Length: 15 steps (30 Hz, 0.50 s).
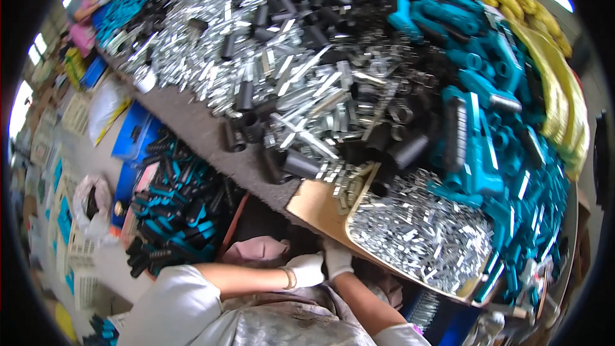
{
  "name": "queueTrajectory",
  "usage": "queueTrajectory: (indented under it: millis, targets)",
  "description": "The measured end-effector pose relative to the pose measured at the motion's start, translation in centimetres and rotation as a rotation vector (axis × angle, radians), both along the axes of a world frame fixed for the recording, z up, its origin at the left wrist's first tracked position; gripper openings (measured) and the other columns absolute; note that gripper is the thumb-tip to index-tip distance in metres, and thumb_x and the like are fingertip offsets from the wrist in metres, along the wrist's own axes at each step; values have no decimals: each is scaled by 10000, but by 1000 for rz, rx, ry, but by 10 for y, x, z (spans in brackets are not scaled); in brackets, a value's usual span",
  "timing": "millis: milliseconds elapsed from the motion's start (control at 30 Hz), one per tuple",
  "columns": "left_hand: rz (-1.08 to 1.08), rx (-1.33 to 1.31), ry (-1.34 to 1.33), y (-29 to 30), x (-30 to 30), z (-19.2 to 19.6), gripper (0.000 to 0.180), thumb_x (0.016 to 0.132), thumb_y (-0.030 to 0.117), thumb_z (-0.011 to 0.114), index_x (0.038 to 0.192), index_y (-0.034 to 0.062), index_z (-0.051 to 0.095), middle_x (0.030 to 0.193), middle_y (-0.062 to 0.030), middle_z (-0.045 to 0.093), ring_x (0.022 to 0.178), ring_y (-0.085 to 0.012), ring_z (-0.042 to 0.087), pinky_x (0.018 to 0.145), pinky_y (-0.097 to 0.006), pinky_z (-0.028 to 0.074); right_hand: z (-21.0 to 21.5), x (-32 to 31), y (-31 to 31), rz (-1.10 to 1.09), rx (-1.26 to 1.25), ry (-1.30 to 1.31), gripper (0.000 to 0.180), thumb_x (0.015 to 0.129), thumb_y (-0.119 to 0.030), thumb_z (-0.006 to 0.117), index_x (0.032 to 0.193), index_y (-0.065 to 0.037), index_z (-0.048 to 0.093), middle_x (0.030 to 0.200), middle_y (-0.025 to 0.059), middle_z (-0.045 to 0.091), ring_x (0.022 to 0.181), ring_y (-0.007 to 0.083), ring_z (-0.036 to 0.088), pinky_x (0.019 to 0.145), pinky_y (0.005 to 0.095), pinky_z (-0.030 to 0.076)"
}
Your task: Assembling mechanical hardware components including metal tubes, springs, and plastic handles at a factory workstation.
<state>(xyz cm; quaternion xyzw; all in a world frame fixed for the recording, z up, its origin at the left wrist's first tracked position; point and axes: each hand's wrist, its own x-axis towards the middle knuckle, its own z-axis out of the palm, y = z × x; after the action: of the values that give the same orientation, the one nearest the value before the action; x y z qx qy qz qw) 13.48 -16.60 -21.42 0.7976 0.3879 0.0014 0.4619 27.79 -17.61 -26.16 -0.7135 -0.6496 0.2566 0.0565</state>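
Observation:
My left hand [306, 270], in a white glove, is held low at the table's near edge, close in front of my apron [288, 320]. Right beside it is my right hand [337, 260], also gloved, reaching up to the underside of the edge. The fingers of both hands are blurred or hidden, so what they hold, if anything, does not show. Just above the right hand is a wooden tray [312, 204] of small silver metal pieces [416, 237]. A pink cloth-like thing [256, 249] lies beyond my left forearm.
Silver metal strips [211, 32], black tubes [410, 148] and teal plastic housings [477, 154] are heaped across the table [186, 112]. A pile of teal-and-black tools [176, 211] lies lower left by blue crates [138, 131]. Yellow sacks [554, 90] line the right. Other people [82, 16] work beyond.

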Motion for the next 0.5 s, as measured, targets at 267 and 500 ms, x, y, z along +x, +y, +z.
queueTrajectory:
  millis: [267,500]
  targets:
    - [102,-55,89,-1,18,3,267,827,280,594,885,51,719,863,-198,709,842,-415,683,725,-510,525,2,-8,5,-499,190,323,265,876,-91,623,1093,43,694,1089,201,711,1002,319,660,936,398,491]
    - [179,90,-49,0,24,-11,209,786,215,636,864,31,697,863,-194,706,823,-376,693,723,-463,538,33,-9,20,-665,87,801,305,863,-60,578,1111,82,683,1120,201,709,986,282,676,922,372,508]
